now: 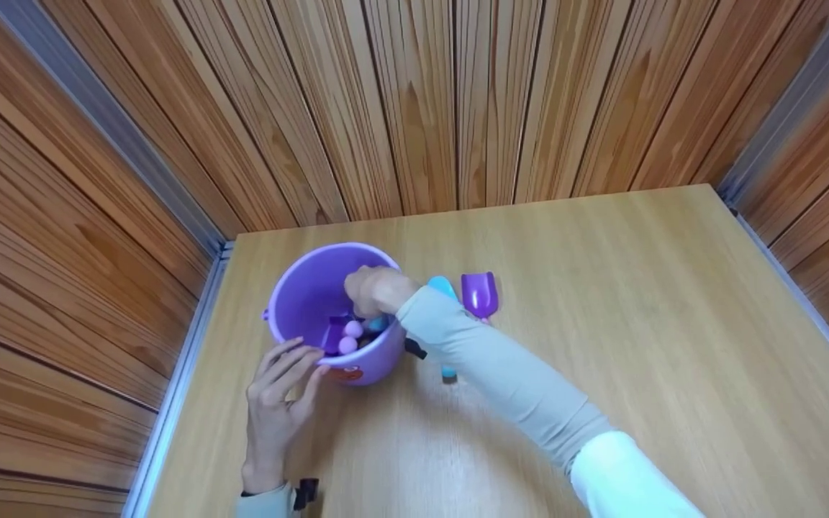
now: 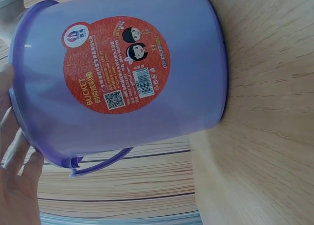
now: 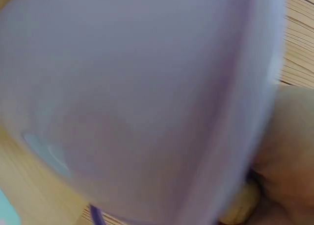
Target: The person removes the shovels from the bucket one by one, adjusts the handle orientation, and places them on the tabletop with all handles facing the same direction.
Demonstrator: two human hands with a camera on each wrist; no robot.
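Observation:
A purple bucket (image 1: 378, 363) stands upright on the table, with a red printed label (image 2: 117, 65) on its side. My left hand (image 1: 274, 403) holds the near rim, fingers over the edge and thumb outside. Over the right rim, my right hand (image 1: 378, 289) reaches into the bucket with its fingers bent; what they may hold is hidden. A small tan rounded shape (image 3: 241, 204) shows beside that hand in the right wrist view, its kind unclear. Inside the bucket lie pinkish-purple balls (image 1: 350, 337), a dark purple piece (image 1: 332, 335) and a teal piece (image 1: 377, 324).
Right of the bucket lies a purple toy shovel (image 1: 480, 293), its handle hidden by my right forearm. A light-blue long piece (image 1: 442, 285) lies partly under that sleeve. Wooden wall panels (image 1: 414, 108) surround the table (image 1: 637, 302) at the back and sides.

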